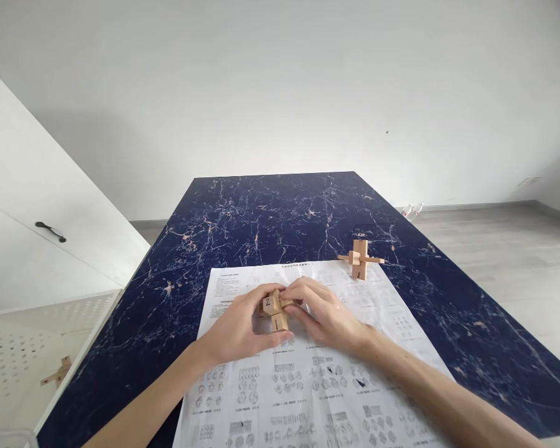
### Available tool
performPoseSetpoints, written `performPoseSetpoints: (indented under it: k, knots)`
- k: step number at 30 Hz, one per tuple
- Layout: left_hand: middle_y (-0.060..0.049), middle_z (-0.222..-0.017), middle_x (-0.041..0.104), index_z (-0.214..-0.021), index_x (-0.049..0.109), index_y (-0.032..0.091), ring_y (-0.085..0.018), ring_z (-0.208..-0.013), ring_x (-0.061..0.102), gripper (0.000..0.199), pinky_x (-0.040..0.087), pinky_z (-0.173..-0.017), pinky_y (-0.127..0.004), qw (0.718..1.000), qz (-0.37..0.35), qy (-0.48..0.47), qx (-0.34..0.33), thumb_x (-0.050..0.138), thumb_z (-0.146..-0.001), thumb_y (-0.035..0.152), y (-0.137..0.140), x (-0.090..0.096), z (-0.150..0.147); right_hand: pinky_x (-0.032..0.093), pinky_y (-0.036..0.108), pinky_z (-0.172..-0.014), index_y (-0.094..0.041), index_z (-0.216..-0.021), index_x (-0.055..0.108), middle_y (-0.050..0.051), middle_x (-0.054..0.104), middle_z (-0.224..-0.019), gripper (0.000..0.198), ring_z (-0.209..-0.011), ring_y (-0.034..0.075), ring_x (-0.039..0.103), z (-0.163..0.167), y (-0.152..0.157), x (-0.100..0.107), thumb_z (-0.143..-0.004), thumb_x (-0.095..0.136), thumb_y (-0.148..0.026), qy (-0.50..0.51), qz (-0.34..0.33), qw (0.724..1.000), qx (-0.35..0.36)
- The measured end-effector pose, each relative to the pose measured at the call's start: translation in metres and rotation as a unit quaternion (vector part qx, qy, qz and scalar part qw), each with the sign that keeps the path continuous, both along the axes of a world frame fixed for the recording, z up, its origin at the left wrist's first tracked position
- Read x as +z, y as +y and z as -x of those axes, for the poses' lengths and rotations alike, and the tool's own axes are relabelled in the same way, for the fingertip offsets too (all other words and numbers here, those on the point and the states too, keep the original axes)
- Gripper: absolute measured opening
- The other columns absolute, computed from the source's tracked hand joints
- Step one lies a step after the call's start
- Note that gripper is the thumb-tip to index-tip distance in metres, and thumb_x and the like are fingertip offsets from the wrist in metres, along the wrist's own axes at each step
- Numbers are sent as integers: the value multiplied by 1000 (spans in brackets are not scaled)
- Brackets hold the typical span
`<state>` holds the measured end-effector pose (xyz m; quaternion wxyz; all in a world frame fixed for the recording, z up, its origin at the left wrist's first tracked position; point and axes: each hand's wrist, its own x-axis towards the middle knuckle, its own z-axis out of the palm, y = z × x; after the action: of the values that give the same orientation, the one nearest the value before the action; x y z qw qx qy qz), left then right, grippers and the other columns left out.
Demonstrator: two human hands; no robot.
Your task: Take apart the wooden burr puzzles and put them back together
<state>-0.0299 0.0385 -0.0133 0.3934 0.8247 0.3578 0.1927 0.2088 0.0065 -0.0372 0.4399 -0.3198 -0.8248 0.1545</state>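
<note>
Between my two hands, just above the printed sheet (308,367), is a wooden interlocking puzzle (275,306) made of small blocks; the faces toward me carry the marks 2 and 1. My left hand (242,323) wraps it from the left, fingers over the top and thumb along the lower side. From the right, my right hand (324,311) pinches a part of the same puzzle with thumb and fingers. The fingers cover much of its back and right side. A second wooden puzzle (359,260), cross-shaped with pen marks, stands at the sheet's upper right edge.
The sheet, full of small diagrams, lies on a dark blue marble-patterned table (270,218). At left are a white cabinet with a black handle (50,232) and a perforated white surface (18,348) holding another wooden piece (58,373). A white wall rises behind.
</note>
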Motion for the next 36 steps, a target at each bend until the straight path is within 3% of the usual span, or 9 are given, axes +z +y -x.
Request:
performPoseSetpoints:
  k: [7, 15, 25, 28, 32, 36]
  knots:
    - [-9, -132, 72, -147, 53, 31, -31, -117, 74, 67, 63, -99, -46, 996, 49, -80, -1, 84, -90, 49, -1, 7, -4, 60, 35, -73, -23, -123, 62, 4, 73, -94, 16, -80, 19, 67, -2, -2, 2, -114, 54, -34, 22, 85, 994, -59]
    - [-8, -119, 74, -143, 56, 29, -27, -101, 75, 62, 63, -92, -44, 992, 91, -82, -25, 83, -91, 48, 1, 9, -3, 57, 32, -68, -24, -119, 62, 4, 74, -93, 13, -76, 18, 68, -2, -5, 4, -114, 53, -32, 20, 98, 993, -56]
    - [-7, -114, 75, -141, 59, 28, -26, -95, 75, 61, 64, -87, -42, 994, 77, -63, -36, 83, -90, 52, 1, 10, -2, 57, 32, -68, -24, -120, 64, 4, 75, -95, 12, -76, 17, 69, -3, -7, 4, -112, 56, -30, 12, 90, 995, -52]
    - [-8, -121, 76, -142, 59, 28, -28, -104, 76, 61, 64, -93, -44, 995, 67, -65, -27, 82, -91, 52, 2, 10, -2, 56, 31, -65, -24, -116, 67, 3, 76, -92, 12, -71, 15, 66, -1, -7, 7, -111, 58, -30, 35, 108, 992, -52]
    - [-11, -147, 69, -148, 53, 31, -34, -133, 68, 66, 58, -111, -52, 997, 13, -73, 15, 80, -93, 54, 3, 6, -3, 53, 29, -59, -24, -109, 71, 1, 76, -85, 14, -66, 15, 64, 0, -7, 7, -111, 60, -32, 80, 122, 985, -92]
    - [-12, -156, 62, -152, 49, 32, -38, -140, 63, 83, 56, -114, -55, 997, -33, -63, 33, 89, -85, 58, 1, 1, -4, 52, 29, -58, -23, -105, 72, 1, 75, -81, 15, -66, 16, 66, 3, -6, 0, -109, 63, -36, 104, 158, 973, -131]
